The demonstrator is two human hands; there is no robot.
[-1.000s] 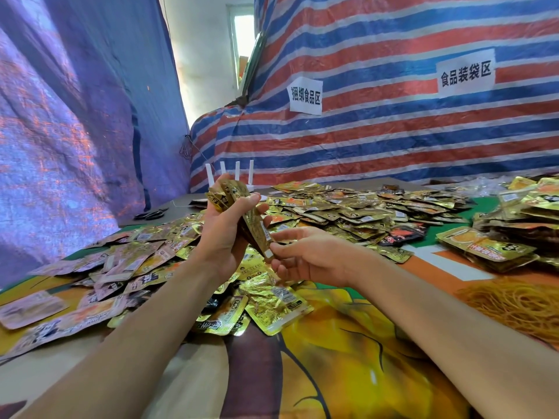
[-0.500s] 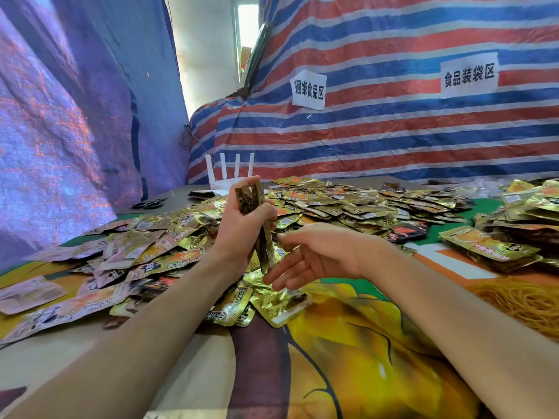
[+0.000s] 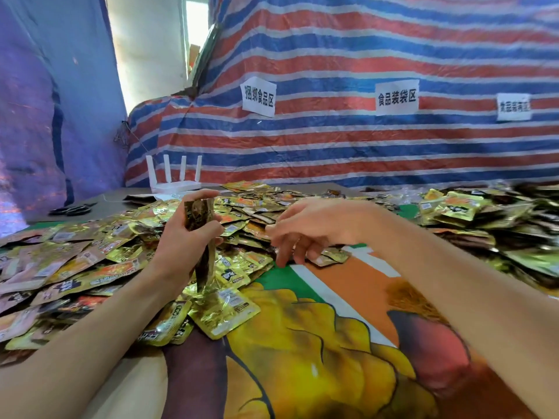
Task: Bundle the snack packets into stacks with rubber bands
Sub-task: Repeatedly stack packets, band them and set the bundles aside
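Three white paper signs hang on the red, blue and white striped tarp [image 3: 332, 55] behind the table: the first sign [image 3: 258, 96] reads 捆绑食品区, the second sign [image 3: 397, 97] reads 食品装袋区, and the third sign [image 3: 514, 106] is too blurred to read. The gold packets carry black characters and small white labels, too small to make out. The table is covered by a printed cloth [image 3: 302, 358] in yellow, orange, green and purple. A blue sheet [image 3: 45, 101] hangs along its left side, and a bright window [image 3: 193, 19] shows in the gap between sheet and tarp. The left hand [image 3: 184, 237] grips one stack of packets [image 3: 201, 225] on edge, upright, thumb across its front, above the near rim of the heap. The number of packets in it cannot be told. The right hand [image 3: 314, 228] hovers just beside it over the heap, fingers loosely curled downward, holding nothing that shows. Loose packets [image 3: 90, 261], far too many to count, spread from the left edge across the middle to the far right corner. A tangle of tan rubber bands [image 3: 408, 297] lies near the right edge, partly hidden by the forearm. One white router [image 3: 174, 179] with four antennas stands at the far edge, and one pair of black scissors [image 3: 72, 210] lies toward the far left corner.
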